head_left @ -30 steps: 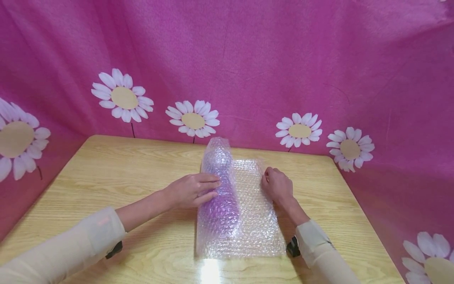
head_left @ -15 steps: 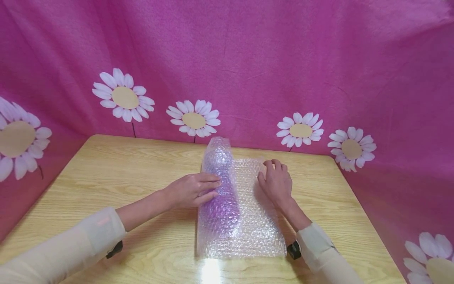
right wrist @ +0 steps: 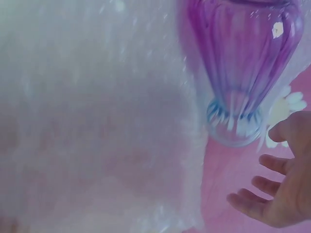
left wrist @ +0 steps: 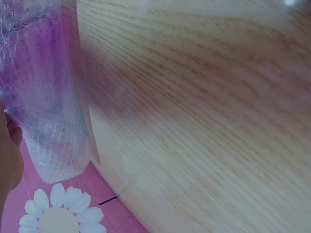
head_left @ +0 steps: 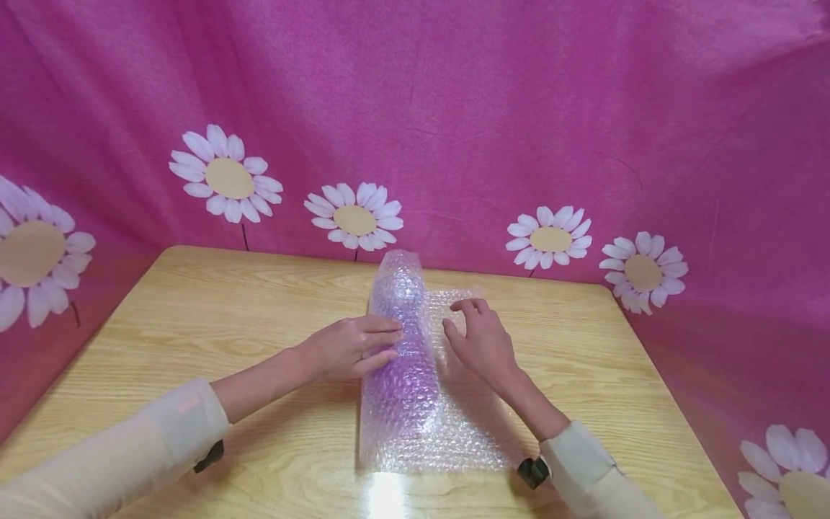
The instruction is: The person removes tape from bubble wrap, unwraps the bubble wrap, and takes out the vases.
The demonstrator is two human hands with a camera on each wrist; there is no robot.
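A glass vase [head_left: 405, 393], purple fading to pale blue at its foot, lies lengthwise on the table under a layer of clear bubble wrap [head_left: 467, 443]. Its fluted body and round foot show best in the right wrist view, where the vase [right wrist: 243, 58] is inside the sheet's open side. Across the covered vase, my left hand [head_left: 353, 349] rests from the left with fingers extended over the wrap. My right hand [head_left: 483, 346] hovers over the flat part of the sheet to the right, its fingers spread and holding nothing.
The light wooden table [head_left: 259, 303] extends on both sides of the wrap. Behind and around it hangs a magenta cloth [head_left: 454, 130] printed with white daisies. The wrapped foot reaches close to the table's back edge.
My right hand has left the sheet's right edge, loosened its curled fingers and moved left toward the vase. The left hand and the wrapped vase have stayed in place.
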